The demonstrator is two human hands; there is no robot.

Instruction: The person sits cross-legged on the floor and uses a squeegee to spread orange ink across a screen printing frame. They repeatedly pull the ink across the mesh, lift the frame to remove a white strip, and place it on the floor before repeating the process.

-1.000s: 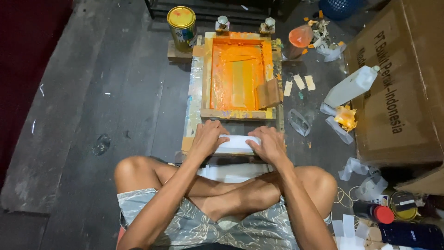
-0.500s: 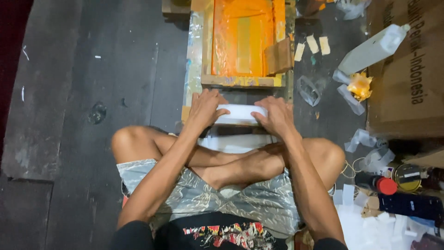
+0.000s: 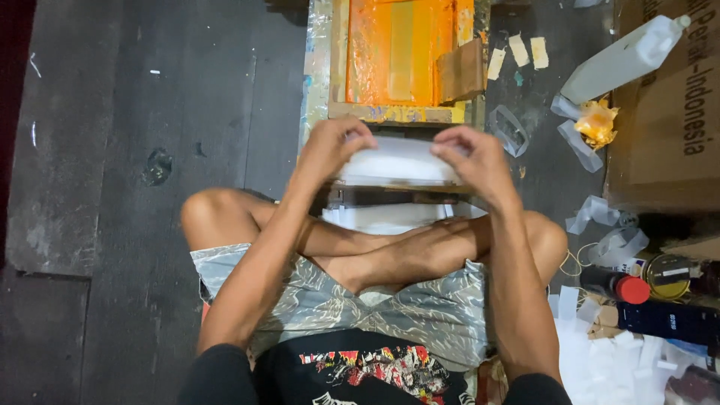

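Observation:
I sit cross-legged on a dark floor. My left hand [image 3: 330,148] and my right hand [image 3: 474,159] each grip one end of a stack of white sheets [image 3: 397,162], held just above my shins. More white sheets [image 3: 382,217] lie under it, in front of my legs. Right beyond the stack lies a wooden screen-printing frame [image 3: 397,112] whose mesh is covered in orange ink [image 3: 390,52]. A brown squeegee block [image 3: 459,71] rests on the frame's right side.
A white plastic jug [image 3: 622,60] lies against a cardboard box [image 3: 667,112] at the right. An orange-stained rag [image 3: 598,124], clear plastic strips [image 3: 600,214], a red-capped bottle [image 3: 619,285], a tin [image 3: 667,276] and white scraps [image 3: 600,352] crowd the right side.
My view has tilted down toward my lap, so the frame slid up the picture. Both hands stay on the white stack, which has lifted slightly off the sheets below.

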